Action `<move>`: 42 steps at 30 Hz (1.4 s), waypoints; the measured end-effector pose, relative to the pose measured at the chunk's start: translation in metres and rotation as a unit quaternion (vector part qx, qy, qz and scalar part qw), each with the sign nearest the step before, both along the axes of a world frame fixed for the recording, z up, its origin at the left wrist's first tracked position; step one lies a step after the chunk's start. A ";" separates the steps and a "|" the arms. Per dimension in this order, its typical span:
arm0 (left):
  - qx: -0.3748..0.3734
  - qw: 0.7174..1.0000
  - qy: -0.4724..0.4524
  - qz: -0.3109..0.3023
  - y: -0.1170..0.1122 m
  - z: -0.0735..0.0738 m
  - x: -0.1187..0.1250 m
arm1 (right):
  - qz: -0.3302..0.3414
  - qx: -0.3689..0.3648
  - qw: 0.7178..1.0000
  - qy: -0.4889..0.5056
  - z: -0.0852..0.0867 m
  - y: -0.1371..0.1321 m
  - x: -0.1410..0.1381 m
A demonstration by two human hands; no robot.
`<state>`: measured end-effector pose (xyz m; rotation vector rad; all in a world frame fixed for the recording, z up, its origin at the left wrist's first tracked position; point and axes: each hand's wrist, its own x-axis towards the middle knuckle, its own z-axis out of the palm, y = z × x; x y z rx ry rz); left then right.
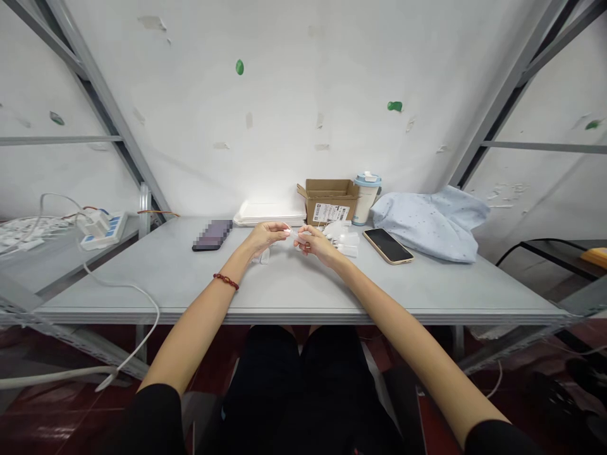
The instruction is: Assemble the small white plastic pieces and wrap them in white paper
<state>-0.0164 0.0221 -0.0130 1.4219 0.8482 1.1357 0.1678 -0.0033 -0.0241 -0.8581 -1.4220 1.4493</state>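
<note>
Over the middle of the grey table, my left hand point(269, 236) and my right hand point(317, 244) meet, fingers pinched. Between them is a small translucent white piece point(294, 236), too small to name. Both sets of fingertips appear to grip it, my left at one end and my right at the other. Beside my right hand lies a group of white plastic pieces point(348, 241), partly hidden by that hand. Below my left hand rests another small whitish piece point(263, 256) on the tabletop.
An open cardboard box point(332, 197) stands at the back, with a lidded cup point(366, 201) beside it. White flat packs point(270, 213) lie left of the box. Phones point(387, 245) point(213, 234) flank my hands. Light blue cloth point(431, 221) lies right; a power strip point(108, 230) sits left.
</note>
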 end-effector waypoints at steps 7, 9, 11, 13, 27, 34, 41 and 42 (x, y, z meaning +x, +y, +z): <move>-0.037 0.999 0.025 0.007 0.001 -0.003 0.001 | -0.001 0.000 1.000 0.001 -0.001 0.001 0.001; -0.044 0.998 0.043 0.016 0.002 -0.004 0.000 | -0.002 -0.002 1.000 0.003 -0.001 0.001 0.001; -0.042 0.998 0.051 0.013 0.002 -0.004 -0.001 | -0.002 -0.004 1.000 0.002 0.000 0.000 0.001; -0.032 0.998 0.051 0.007 0.003 -0.004 -0.001 | -0.005 -0.006 1.000 0.000 0.000 0.000 0.001; 0.009 0.999 0.049 0.010 0.002 -0.003 -0.002 | -0.009 -0.016 1.000 -0.017 -0.002 0.001 0.001; -0.012 1.000 0.016 -0.016 -0.003 0.000 0.002 | -0.006 -0.009 1.000 -0.018 0.000 -0.001 0.001; -0.040 0.996 0.080 -0.010 0.000 -0.002 -0.002 | -0.008 -0.012 1.000 -0.014 -0.002 0.001 0.002; -0.030 0.997 0.075 -0.016 0.000 -0.002 -0.002 | -0.009 -0.012 1.000 -0.014 -0.002 0.001 0.002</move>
